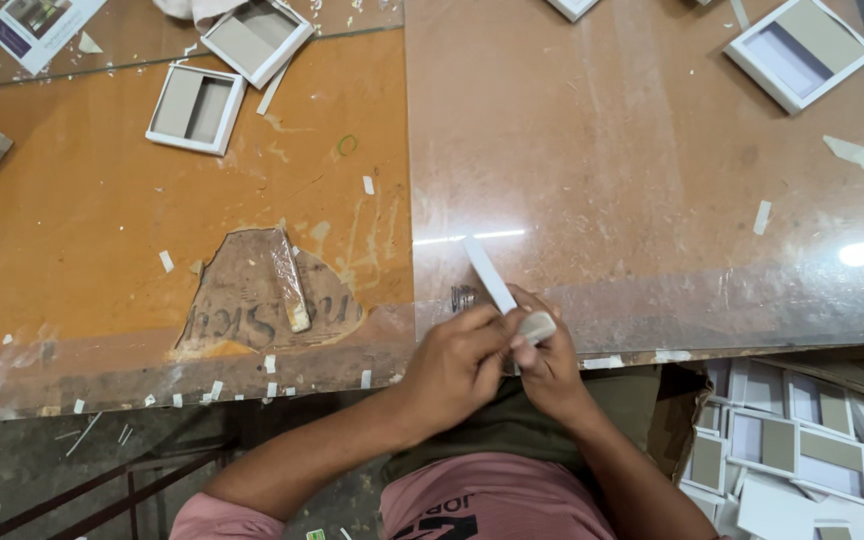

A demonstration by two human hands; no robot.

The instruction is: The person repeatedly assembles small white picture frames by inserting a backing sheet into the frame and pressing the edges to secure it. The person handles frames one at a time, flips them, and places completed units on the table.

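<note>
My left hand (457,362) and my right hand (550,362) meet at the near edge of the glass-topped table (652,150). Together they pinch a narrow white strip (488,272) that slants up and away from my fingers over the glass. My right hand also presses a small pale roll or block (536,326) against the strip's lower end. What lies between my palms is hidden.
Shallow white-rimmed cardboard trays lie on the table at far left (195,108), behind it (256,38) and at far right (800,50). A box of several similar trays (802,440) sits at my right below the table. White paper scraps litter the orange surface (102,240).
</note>
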